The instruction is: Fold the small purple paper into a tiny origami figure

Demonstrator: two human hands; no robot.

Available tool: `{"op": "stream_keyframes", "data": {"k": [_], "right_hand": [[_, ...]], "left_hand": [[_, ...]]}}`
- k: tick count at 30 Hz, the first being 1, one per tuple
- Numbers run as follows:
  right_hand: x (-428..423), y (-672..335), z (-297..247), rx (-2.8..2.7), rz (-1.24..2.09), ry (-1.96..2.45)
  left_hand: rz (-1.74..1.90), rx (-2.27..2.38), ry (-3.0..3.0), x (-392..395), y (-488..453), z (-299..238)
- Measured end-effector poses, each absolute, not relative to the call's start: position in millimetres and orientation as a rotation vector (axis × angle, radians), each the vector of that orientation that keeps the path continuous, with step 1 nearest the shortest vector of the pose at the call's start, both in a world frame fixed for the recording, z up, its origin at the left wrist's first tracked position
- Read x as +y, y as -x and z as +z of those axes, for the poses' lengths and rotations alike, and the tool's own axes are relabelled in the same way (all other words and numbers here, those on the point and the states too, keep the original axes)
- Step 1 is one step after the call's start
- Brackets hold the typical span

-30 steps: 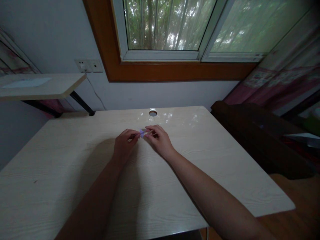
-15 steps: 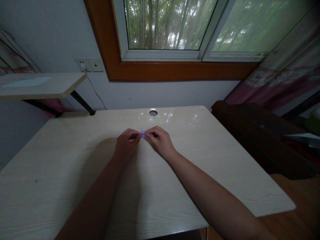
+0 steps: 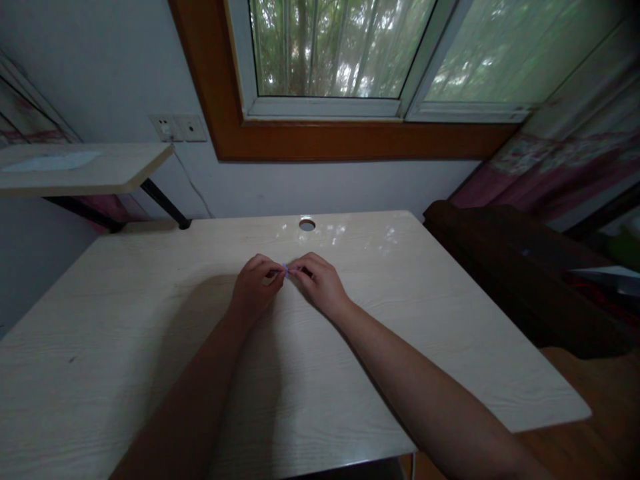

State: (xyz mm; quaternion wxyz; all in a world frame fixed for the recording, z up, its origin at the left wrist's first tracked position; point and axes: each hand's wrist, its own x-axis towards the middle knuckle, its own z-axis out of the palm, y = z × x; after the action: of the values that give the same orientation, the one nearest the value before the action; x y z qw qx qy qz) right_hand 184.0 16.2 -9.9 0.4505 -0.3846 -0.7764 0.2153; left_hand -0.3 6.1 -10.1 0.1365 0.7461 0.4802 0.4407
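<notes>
Between my fingertips is a small, thin purple piece (image 3: 285, 270); it could be folded paper, but too little shows to be sure. My left hand (image 3: 254, 288) pinches its left side between thumb and fingers. From the other side my right hand (image 3: 321, 283) grips it in the same kind of pinch. Both sets of fingertips almost meet, so most of the piece is hidden. The hands are low over the pale wood-grain desk (image 3: 380, 373), toward its far side.
A round cable hole (image 3: 307, 224) lies beyond my hands. At the left, a raised shelf (image 3: 135, 167) on black legs (image 3: 167, 205) holds a pale sheet (image 3: 53, 161). The window (image 3: 330, 60) is behind the desk, and dark furniture (image 3: 520, 280) stands to its right.
My left fingertips have shifted slightly right, closer to the right ones. Less of the purple piece shows between them. The right hand has barely moved.
</notes>
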Motion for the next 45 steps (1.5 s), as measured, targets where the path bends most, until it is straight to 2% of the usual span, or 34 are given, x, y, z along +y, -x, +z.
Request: {"op": "stream_keyframes", "data": {"k": [13, 23, 29, 45], "right_hand": [[17.1, -184.1, -10.8, -1.948, 0.563, 0.921], [19.8, -186.9, -10.7, -1.789, 0.632, 0.987], [19.5, -186.4, -8.9, -1.738, 0.738, 0.968], [19.0, -186.3, -10.9, -1.761, 0.725, 0.971]], "left_hand": [[1.274, 1.390, -2.290, 5.6, 1.8, -12.8], [1.301, 1.414, -1.999, 8.5, 2.8, -8.6], [1.169, 1.315, -2.102, 11.2, 3.1, -12.3], [1.235, 1.335, -2.009, 10.4, 3.5, -11.9]]}}
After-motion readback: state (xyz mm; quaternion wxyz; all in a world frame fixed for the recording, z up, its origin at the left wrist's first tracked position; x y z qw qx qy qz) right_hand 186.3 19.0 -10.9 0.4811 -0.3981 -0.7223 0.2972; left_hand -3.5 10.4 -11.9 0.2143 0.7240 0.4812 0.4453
